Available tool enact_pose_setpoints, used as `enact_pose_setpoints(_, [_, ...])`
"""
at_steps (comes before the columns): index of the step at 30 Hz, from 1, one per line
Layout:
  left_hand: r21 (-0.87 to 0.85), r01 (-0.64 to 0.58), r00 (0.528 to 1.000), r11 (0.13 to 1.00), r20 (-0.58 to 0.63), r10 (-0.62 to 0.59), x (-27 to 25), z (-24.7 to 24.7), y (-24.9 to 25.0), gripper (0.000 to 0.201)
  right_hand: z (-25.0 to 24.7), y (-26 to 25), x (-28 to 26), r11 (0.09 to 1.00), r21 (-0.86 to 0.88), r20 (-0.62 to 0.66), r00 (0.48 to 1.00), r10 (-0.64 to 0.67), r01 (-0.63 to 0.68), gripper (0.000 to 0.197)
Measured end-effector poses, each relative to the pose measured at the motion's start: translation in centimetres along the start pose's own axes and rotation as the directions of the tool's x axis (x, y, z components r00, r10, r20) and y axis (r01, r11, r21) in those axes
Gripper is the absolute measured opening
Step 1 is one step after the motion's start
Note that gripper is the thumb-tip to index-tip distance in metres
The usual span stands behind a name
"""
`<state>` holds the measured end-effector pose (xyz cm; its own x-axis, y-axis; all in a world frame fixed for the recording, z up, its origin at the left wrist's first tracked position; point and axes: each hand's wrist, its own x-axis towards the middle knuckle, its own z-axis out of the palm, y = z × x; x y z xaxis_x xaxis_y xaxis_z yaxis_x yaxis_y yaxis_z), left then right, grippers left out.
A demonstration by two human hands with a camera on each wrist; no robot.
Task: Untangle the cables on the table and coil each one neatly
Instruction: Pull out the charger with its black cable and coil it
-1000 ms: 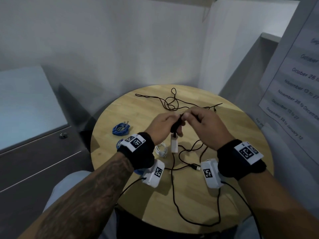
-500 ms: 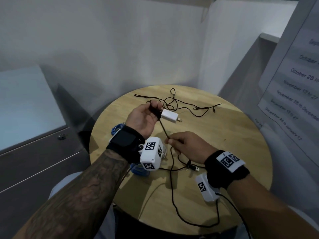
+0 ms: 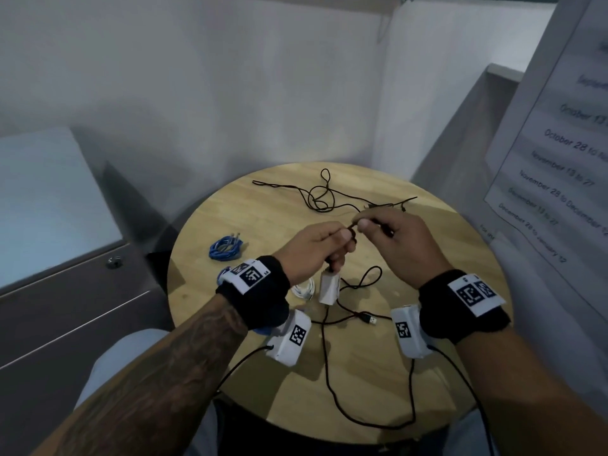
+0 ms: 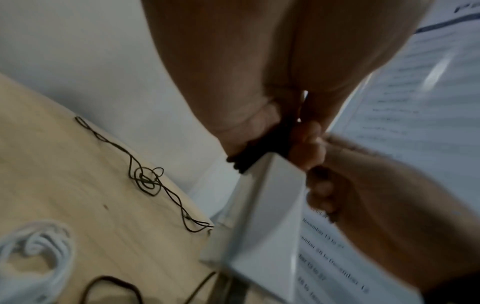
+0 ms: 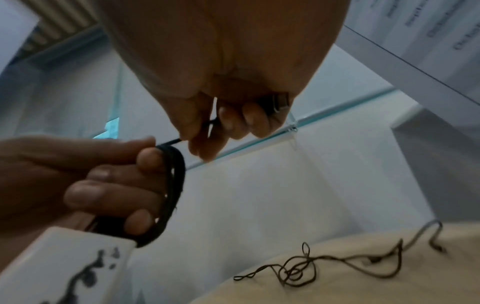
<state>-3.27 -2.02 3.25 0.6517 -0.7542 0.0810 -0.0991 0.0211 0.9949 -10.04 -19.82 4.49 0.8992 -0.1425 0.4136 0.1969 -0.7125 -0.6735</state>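
Black cable (image 3: 327, 350) is hanging limp off the table's (image 3: 444, 373) near edge; your left hand (image 3: 312, 248) is gripping its light coil, right hand (image 3: 391, 238) pinching the soft strand beside it.

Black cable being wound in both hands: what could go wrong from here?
1. The slack of the black cable lies in loose, crossing loops, with its USB plug free; pulling in more could snag or knot.
2. The white adapter hangs below the left hand; it may swing and loosen the coil.
3. The right hand only pinches the strand, so it might slip.
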Motion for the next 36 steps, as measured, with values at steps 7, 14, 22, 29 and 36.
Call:
enact_pose_setpoints(7, [-0.574,0.086,0.995,0.814,0.013,-0.096,-0.2,-1.0,0.6,0.025,0.8,-1.0,-0.3,0.954,0.268,0.259,0.964,0.064,-0.135,0.012])
enact_pose_setpoints(14, [-0.492,0.001,0.992,0.871,-0.108,-0.062,0.3,-0.8,0.1,0.018,1.4,-0.6,-0.3,0.958,0.263,0.077,0.992,0.098,-0.115,0.012])
enact_pose_setpoints(22, [-0.336,0.004,0.936,0.942,-0.329,-0.121,1.0,-0.7,-0.7,0.015,2.4,0.4,-0.4,0.979,0.179,0.044,0.995,0.088,-0.095,0.018])
enact_pose_setpoints(29, [-0.254,0.080,0.973,0.964,-0.192,-0.131,0.2,-0.2,-0.5,0.019,2.7,1.5,-0.6,0.972,0.152,-0.027,0.982,0.188,-0.181,0.018])
enact_pose_setpoints(36, [-0.341,0.139,0.978,0.930,-0.101,-0.184,0.0,-0.5,-0.4,0.012,4.1,0.7,-0.7,0.741,0.555,-0.018,0.885,0.466,-0.379,0.018])
